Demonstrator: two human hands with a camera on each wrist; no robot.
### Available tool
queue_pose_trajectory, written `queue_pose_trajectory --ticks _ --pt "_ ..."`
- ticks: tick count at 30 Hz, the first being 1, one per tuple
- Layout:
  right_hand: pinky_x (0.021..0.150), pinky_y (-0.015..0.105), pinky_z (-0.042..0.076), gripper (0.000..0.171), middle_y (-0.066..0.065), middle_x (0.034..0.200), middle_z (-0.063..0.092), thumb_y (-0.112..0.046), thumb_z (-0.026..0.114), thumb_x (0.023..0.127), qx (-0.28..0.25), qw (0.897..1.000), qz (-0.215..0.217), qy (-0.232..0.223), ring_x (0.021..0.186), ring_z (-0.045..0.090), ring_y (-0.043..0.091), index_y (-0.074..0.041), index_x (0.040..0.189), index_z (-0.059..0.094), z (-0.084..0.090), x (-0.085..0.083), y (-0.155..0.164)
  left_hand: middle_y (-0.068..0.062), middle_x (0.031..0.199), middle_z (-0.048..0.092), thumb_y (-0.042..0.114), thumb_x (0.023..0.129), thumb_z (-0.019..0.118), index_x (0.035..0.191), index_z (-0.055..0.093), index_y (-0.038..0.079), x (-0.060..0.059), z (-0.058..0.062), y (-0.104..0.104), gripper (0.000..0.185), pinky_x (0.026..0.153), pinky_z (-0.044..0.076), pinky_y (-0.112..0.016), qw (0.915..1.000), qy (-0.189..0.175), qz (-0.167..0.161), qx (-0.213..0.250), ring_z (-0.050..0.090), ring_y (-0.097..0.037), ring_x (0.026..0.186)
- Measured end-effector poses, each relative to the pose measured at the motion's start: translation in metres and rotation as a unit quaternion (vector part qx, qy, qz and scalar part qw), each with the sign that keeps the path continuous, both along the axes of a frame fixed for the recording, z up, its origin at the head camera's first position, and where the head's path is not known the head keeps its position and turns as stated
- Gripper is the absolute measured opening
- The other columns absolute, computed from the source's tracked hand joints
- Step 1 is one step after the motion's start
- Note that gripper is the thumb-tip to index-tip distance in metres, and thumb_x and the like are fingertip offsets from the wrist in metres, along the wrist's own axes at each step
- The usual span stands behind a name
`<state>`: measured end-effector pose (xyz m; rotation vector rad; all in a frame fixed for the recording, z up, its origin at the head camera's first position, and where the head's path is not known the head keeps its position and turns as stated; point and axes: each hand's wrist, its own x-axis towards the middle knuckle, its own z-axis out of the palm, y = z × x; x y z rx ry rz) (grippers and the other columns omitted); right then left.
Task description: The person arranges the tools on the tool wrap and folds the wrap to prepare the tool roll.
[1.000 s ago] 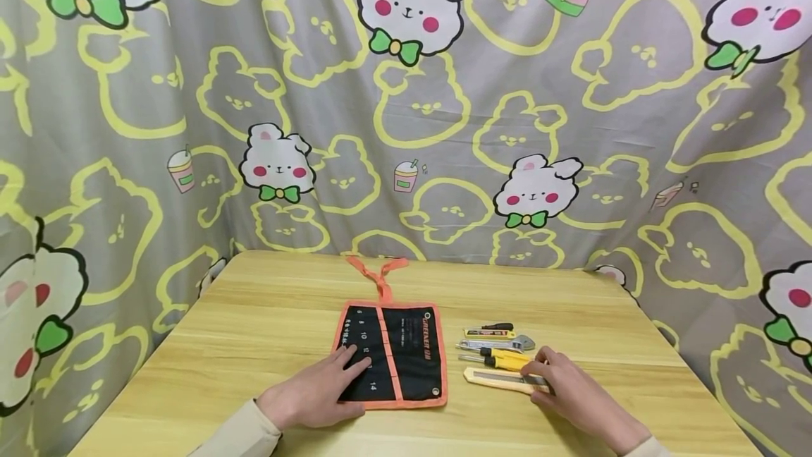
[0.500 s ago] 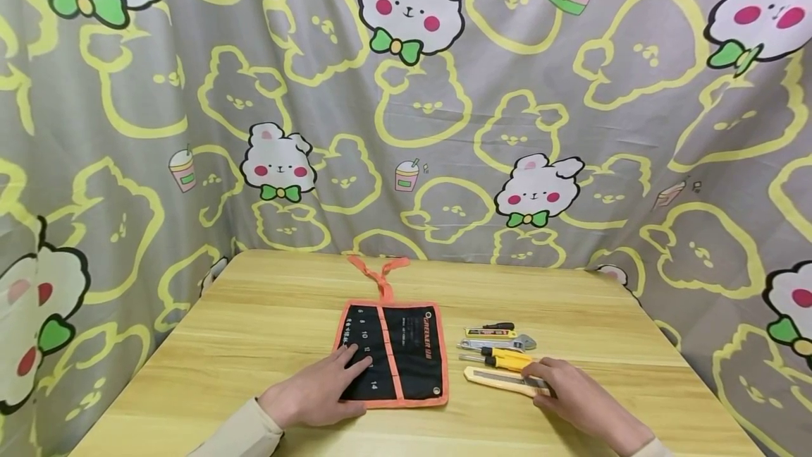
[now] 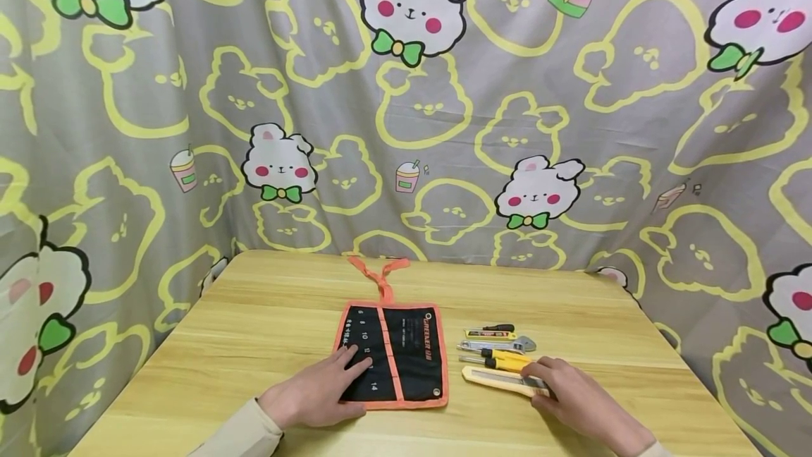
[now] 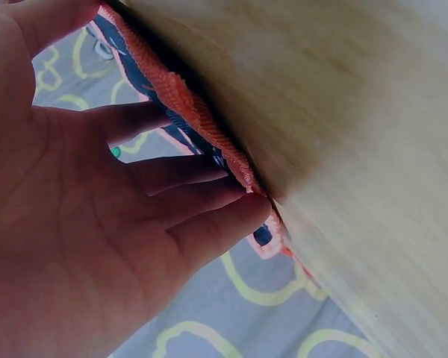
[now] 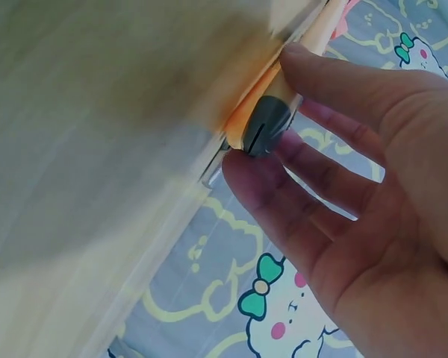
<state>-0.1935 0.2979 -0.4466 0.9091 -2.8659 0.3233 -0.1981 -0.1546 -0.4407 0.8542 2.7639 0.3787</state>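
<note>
A black tool pouch (image 3: 415, 351) with orange edging and printed numbers lies flat on the table. My left hand (image 3: 317, 386) rests on its left part, fingers spread and nearly straight; the left wrist view has the fingertips on the pouch's orange edge (image 4: 187, 108). To the right, a pale yellow utility knife (image 3: 495, 379) lies on the table. My right hand (image 3: 577, 393) pinches its near end, thumb on one side and fingers on the other. In the right wrist view the knife's dark end cap (image 5: 267, 125) shows between them.
Beyond the knife lie yellow-handled screwdrivers (image 3: 510, 360), an adjustable wrench (image 3: 521, 343), a slim yellow tool with a label (image 3: 488, 334) and a black-handled tool (image 3: 501, 327). Orange ties (image 3: 383, 288) stretch behind the pouch. A patterned curtain (image 3: 444, 125) surrounds the wooden table (image 3: 222, 316).
My right hand has lowered slightly around the knife's near end, its fingers now lying flatter. The knife has barely shifted. My left hand stays on the pouch.
</note>
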Motion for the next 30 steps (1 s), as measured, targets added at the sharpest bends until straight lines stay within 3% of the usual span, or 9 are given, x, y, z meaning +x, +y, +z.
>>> queue_pose_trajectory --ticks 13,20,30 --pt "0.066 0.03 0.054 0.031 -0.003 0.105 0.069 -0.019 0.084 0.084 0.009 0.998 0.017 0.054 0.086 0.06 0.005 -0.016 0.112 0.072 0.003 0.0 -0.013 -0.027 0.159 0.037 0.053 0.095 0.067 0.156 0.044 0.014 0.0 -0.001 -0.001 0.075 0.112 0.042 -0.058 1.0 -0.002 0.002 0.0 0.04 -0.045 0.145" --pt "0.065 0.031 0.054 0.03 -0.005 0.101 0.067 -0.02 0.085 0.083 0.01 0.996 0.028 0.09 0.083 0.059 0.004 -0.017 0.11 0.072 0.005 -0.001 -0.023 -0.026 0.16 0.036 0.053 0.095 0.066 0.156 0.044 0.015 -0.001 0.0 -0.001 0.075 0.113 0.041 -0.058 1.0 -0.008 0.005 0.0 0.039 -0.044 0.146" --pt "0.069 0.032 0.057 0.031 -0.004 0.106 0.068 -0.019 0.086 0.082 0.025 0.993 0.045 0.106 0.091 0.065 0.011 -0.02 0.111 0.073 0.007 -0.006 -0.042 -0.026 0.16 0.036 0.054 0.095 0.066 0.156 0.044 0.015 -0.001 -0.001 -0.001 0.076 0.113 0.042 -0.057 1.0 -0.007 0.002 -0.003 0.039 -0.044 0.146"
